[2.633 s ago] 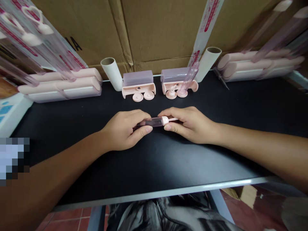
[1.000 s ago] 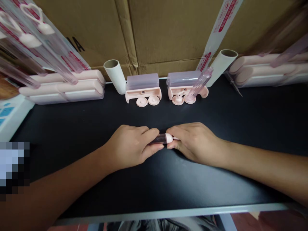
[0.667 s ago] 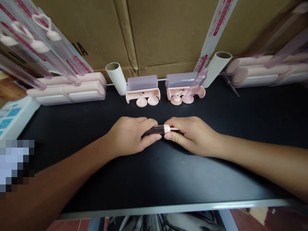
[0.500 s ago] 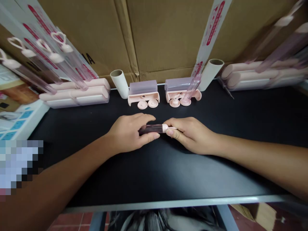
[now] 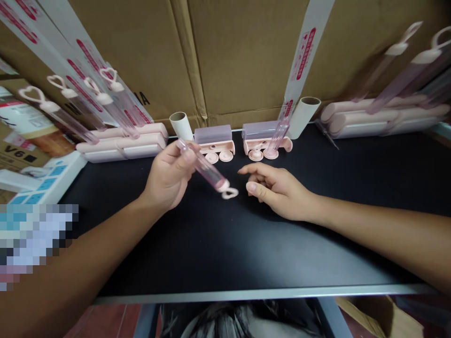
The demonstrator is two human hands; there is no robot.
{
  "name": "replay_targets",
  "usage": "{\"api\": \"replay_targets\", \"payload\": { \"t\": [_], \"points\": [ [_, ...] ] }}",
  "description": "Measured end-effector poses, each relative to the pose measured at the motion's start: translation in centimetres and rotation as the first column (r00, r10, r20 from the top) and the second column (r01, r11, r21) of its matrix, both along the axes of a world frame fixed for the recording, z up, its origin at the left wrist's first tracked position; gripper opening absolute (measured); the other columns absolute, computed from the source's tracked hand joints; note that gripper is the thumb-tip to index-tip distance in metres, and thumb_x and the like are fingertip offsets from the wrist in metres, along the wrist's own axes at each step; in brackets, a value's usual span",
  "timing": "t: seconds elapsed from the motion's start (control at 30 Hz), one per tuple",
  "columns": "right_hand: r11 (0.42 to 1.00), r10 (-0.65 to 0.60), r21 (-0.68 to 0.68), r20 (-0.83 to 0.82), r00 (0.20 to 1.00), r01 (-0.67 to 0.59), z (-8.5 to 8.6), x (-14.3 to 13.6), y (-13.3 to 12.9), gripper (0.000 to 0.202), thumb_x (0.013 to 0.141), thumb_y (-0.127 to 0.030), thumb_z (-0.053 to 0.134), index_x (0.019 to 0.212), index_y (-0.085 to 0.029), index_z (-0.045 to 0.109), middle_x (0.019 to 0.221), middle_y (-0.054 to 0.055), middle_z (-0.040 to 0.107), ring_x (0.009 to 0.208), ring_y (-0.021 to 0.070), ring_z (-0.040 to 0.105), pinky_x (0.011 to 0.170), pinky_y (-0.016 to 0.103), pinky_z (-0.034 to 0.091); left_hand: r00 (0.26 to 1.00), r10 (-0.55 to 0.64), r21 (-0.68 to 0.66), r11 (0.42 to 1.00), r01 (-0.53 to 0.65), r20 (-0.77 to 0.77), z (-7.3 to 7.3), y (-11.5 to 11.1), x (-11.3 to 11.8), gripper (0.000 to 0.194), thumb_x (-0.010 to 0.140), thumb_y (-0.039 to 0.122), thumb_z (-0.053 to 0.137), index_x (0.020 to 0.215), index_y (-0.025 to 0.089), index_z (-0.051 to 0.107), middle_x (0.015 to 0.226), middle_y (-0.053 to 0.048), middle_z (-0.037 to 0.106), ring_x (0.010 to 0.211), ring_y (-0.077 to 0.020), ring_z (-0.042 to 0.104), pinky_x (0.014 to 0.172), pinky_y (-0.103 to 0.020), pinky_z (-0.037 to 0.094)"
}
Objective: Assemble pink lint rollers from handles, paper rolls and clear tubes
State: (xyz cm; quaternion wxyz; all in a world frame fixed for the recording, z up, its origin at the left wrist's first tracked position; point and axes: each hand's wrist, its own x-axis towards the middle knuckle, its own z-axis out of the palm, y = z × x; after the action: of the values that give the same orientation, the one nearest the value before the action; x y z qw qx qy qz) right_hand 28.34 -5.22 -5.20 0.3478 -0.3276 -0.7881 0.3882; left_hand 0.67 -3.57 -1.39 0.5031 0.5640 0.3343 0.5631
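Observation:
Pinched in my left hand (image 5: pixel 171 176) is a clear pinkish tube (image 5: pixel 211 172) with a pale pink cap and a heart-shaped loop (image 5: pixel 230 192) at its lower right end. The tube tilts down to the right above the black tabletop. To the right of the loop, my right hand (image 5: pixel 275 188) is apart from it, fingers loosely curled with a gap between thumb and forefinger, holding nothing. Behind the hands lie two pink trough-shaped pieces, one (image 5: pixel 262 143) with a clear tube leaning on it. Small pink round discs (image 5: pixel 226 156) sit in front of them.
White cardboard-like cylinders (image 5: pixel 181 126) stand at the back beside the pink pieces. Pink bases with looped tubes stand at left (image 5: pixel 141 146) and right (image 5: pixel 391 122). A white power strip (image 5: pixel 49 180) is at far left. Large cardboard (image 5: pixel 239 61) backs the table.
My left hand has lifted the tube and drawn it up and left, turning its loop end downward. My right hand has let go of the loop end and opened.

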Motion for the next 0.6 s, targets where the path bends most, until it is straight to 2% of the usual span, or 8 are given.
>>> {"api": "replay_targets", "payload": {
  "t": [0.07, 0.13, 0.17, 0.27, 0.33, 0.4, 0.5, 0.6],
  "points": [
    [1.000, 0.005, 0.013, 0.019, 1.000, -0.006, 0.1, 0.0, -0.1, 0.044, 0.108, -0.053, 0.061, 0.129, -0.015, 0.066, 0.078, -0.001, 0.067, 0.063, 0.0109, 0.059, 0.061, 0.024, 0.047, 1.000, 0.007, -0.027, 1.000, -0.007, -0.009, 0.4, 0.1, -0.3, 0.047, 0.090, 0.065, 0.080, 0.098, 0.021, 0.065, 0.086, 0.000, 0.067, 0.077, -0.0151, 0.071, 0.074, -0.031, 0.061],
    [1.000, 0.014, 0.026, 0.045, 0.999, -0.015, 0.2, 0.0, -0.1, 0.040, 0.107, -0.050, 0.063, 0.126, -0.015, 0.069, 0.077, -0.001, 0.068, 0.062, 0.0103, 0.059, 0.060, 0.023, 0.046, 0.973, -0.033, -0.030, 0.999, 0.026, -0.228, 0.8, -0.2, -0.5, 0.045, 0.098, 0.066, 0.069, 0.103, 0.022, 0.065, 0.079, 0.002, 0.064, 0.063, -0.0133, 0.065, 0.062, -0.029, 0.055],
    [0.999, 0.017, 0.032, 0.055, 0.998, -0.018, 0.3, -0.1, -0.1, 0.038, 0.107, -0.048, 0.064, 0.124, -0.015, 0.070, 0.077, -0.001, 0.068, 0.062, 0.0101, 0.059, 0.060, 0.023, 0.045, 0.915, -0.049, -0.003, 0.999, 0.052, -0.400, 0.9, -0.6, -0.5, 0.043, 0.099, 0.064, 0.068, 0.106, 0.022, 0.067, 0.077, 0.002, 0.064, 0.059, -0.0124, 0.061, 0.058, -0.027, 0.051],
    [0.998, 0.024, 0.057, 0.074, 0.997, -0.028, 0.5, -0.1, -0.2, 0.032, 0.106, -0.044, 0.065, 0.120, -0.015, 0.072, 0.077, -0.001, 0.070, 0.062, 0.0098, 0.060, 0.059, 0.022, 0.044, 0.527, 0.018, 0.133, 0.974, 0.182, -0.849, 0.9, -2.0, 0.0, 0.034, 0.095, 0.052, 0.077, 0.109, 0.021, 0.076, 0.085, 0.000, 0.069, 0.069, -0.0131, 0.063, 0.065, -0.026, 0.048],
    [0.996, 0.028, 0.079, 0.086, 0.996, -0.035, 0.6, -0.1, -0.2, 0.029, 0.106, -0.041, 0.065, 0.118, -0.015, 0.073, 0.077, -0.001, 0.071, 0.063, 0.0096, 0.060, 0.059, 0.022, 0.044, 0.255, 0.114, 0.185, 0.943, 0.277, -0.960, 0.7, -2.8, 0.6, 0.030, 0.096, 0.048, 0.077, 0.114, 0.024, 0.080, 0.092, -0.002, 0.071, 0.080, -0.0161, 0.068, 0.070, -0.027, 0.047],
    [0.994, 0.031, 0.098, 0.097, 0.995, -0.040, 0.6, -0.1, -0.2, 0.026, 0.106, -0.039, 0.065, 0.115, -0.016, 0.074, 0.077, -0.001, 0.072, 0.063, 0.0096, 0.061, 0.060, 0.022, 0.044, 0.068, 0.169, 0.182, 0.923, 0.338, -0.983, 0.4, -3.2, 1.1, 0.030, 0.101, 0.049, 0.071, 0.120, 0.026, 0.080, 0.097, -0.003, 0.072, 0.089, -0.0197, 0.070, 0.070, -0.028, 0.046],
    [0.993, 0.032, 0.114, 0.100, 0.994, -0.043, 0.5, -0.2, -0.1, 0.023, 0.105, -0.035, 0.066, 0.111, -0.015, 0.075, 0.077, -0.001, 0.072, 0.062, 0.0092, 0.061, 0.059, 0.021, 0.044, -0.078, 0.195, 0.152, 0.913, 0.378, -0.978, 0.4, -3.0, 1.6, 0.037, 0.105, 0.054, 0.063, 0.124, 0.025, 0.078, 0.102, -0.006, 0.074, 0.098, -0.0242, 0.071, 0.075, -0.031, 0.049],
    [0.990, 0.038, 0.130, 0.095, 0.995, -0.050, 0.5, -0.3, -0.1, 0.020, 0.104, -0.032, 0.065, 0.110, -0.015, 0.075, 0.078, -0.001, 0.073, 0.062, 0.0087, 0.061, 0.060, 0.020, 0.045, -0.144, 0.207, 0.141, 0.918, 0.371, -0.968, 0.7, -2.7, 1.8, 0.043, 0.105, 0.057, 0.061, 0.127, 0.023, 0.077, 0.106, -0.008, 0.075, 0.101, -0.0270, 0.072, 0.081, -0.036, 0.053]
  ]
}}
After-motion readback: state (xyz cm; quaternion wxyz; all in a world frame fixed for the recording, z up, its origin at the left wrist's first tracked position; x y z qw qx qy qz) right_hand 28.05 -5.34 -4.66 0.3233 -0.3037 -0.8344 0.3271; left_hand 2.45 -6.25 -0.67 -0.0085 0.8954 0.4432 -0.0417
